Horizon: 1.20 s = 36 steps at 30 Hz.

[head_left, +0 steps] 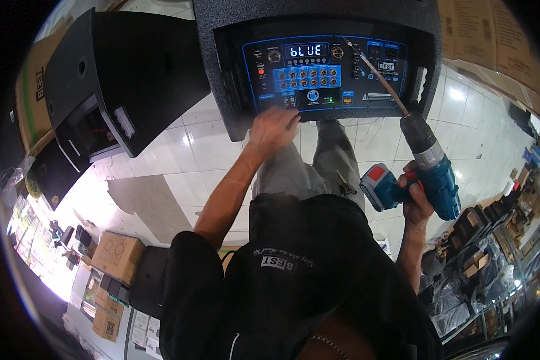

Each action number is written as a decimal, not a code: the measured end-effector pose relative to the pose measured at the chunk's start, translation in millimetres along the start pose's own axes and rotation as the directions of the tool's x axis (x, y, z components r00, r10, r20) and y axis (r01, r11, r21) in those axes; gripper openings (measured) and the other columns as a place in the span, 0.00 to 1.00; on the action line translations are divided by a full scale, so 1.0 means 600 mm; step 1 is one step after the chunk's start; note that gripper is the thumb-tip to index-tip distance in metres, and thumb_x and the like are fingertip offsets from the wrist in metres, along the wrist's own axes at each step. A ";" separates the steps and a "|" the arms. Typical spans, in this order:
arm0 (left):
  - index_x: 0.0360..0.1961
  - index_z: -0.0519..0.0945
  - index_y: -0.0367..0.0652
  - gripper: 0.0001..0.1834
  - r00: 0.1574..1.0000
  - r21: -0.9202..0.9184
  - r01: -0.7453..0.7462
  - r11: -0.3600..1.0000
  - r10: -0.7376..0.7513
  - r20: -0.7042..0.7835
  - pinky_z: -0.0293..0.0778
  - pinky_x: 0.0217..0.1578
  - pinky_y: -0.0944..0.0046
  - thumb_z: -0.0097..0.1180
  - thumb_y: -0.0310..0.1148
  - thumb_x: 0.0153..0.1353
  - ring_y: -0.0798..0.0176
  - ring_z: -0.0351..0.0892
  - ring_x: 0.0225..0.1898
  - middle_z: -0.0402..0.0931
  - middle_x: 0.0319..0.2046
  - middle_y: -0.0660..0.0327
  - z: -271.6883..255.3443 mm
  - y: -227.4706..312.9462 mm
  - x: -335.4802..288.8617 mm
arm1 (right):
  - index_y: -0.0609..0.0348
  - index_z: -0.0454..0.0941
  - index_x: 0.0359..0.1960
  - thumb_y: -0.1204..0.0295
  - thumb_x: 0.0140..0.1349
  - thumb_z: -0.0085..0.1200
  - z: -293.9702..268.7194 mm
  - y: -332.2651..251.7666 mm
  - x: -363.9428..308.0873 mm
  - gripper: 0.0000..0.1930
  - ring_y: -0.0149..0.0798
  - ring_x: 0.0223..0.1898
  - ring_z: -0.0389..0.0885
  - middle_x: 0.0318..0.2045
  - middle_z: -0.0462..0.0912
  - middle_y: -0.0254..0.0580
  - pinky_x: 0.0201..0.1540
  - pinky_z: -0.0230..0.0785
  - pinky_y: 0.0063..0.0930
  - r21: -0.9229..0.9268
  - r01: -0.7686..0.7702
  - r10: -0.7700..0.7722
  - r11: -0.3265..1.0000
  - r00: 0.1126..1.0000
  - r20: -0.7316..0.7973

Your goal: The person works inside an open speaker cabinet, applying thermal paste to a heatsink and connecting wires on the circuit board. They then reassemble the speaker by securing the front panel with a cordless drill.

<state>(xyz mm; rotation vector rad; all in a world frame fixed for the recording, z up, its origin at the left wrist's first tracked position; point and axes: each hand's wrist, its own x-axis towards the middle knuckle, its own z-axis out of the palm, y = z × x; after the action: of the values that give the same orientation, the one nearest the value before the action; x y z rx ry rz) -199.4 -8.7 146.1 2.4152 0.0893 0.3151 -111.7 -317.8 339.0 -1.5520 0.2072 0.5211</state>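
Note:
A black speaker cabinet (222,18) stands in front of me with a blue-lit control panel (324,72) set in its back. My left hand (274,127) rests on the panel's lower left corner, fingers bent against it. A blue cordless drill (429,171) with a red-topped battery sits in my right hand (415,201). Its long thin bit (375,72) reaches up to the panel's upper right part, near the top edge.
A second black speaker cabinet (126,72) lies tilted at the left on the white tiled floor (180,162). Cardboard boxes (117,255) stand at the lower left and more boxes (480,30) at the upper right. Wrapped black goods (480,258) crowd the right side.

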 end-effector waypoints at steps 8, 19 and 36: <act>0.31 0.82 0.45 0.05 0.991 -0.026 -0.095 0.995 0.097 0.092 0.77 0.30 0.62 0.65 0.32 0.55 0.59 0.78 0.30 0.74 0.26 0.62 0.025 -0.021 0.001 | 0.68 0.72 0.53 0.72 0.51 0.64 0.016 0.002 -0.013 0.26 0.36 0.34 0.85 0.41 0.81 0.50 0.44 0.77 0.29 0.081 0.021 -0.019 0.996 0.999 -0.030; 0.40 0.84 0.38 0.19 0.607 -0.713 0.650 0.263 -0.744 0.279 0.58 0.23 0.75 0.47 0.41 0.74 0.79 0.58 0.20 0.64 0.18 0.74 -0.043 0.042 -0.055 | 0.70 0.70 0.55 0.72 0.53 0.62 -0.008 0.016 -0.008 0.27 0.37 0.33 0.83 0.42 0.79 0.51 0.42 0.77 0.30 0.078 0.037 -0.035 0.996 0.999 -0.020; 0.27 0.83 0.42 0.13 0.975 0.045 0.025 0.999 -0.014 -0.220 0.70 0.23 0.65 0.76 0.33 0.45 0.63 0.73 0.22 0.77 0.22 0.64 0.020 -0.035 0.000 | 0.65 0.75 0.52 0.73 0.51 0.65 -0.009 0.013 0.000 0.25 0.35 0.36 0.83 0.40 0.84 0.46 0.46 0.74 0.31 0.004 -0.019 0.019 1.000 0.997 -0.072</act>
<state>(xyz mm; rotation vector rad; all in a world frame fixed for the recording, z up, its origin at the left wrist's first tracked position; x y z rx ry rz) -195.9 -0.5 123.9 2.4161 0.2220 0.5768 -114.0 -323.6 331.8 -1.5686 0.2783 0.4801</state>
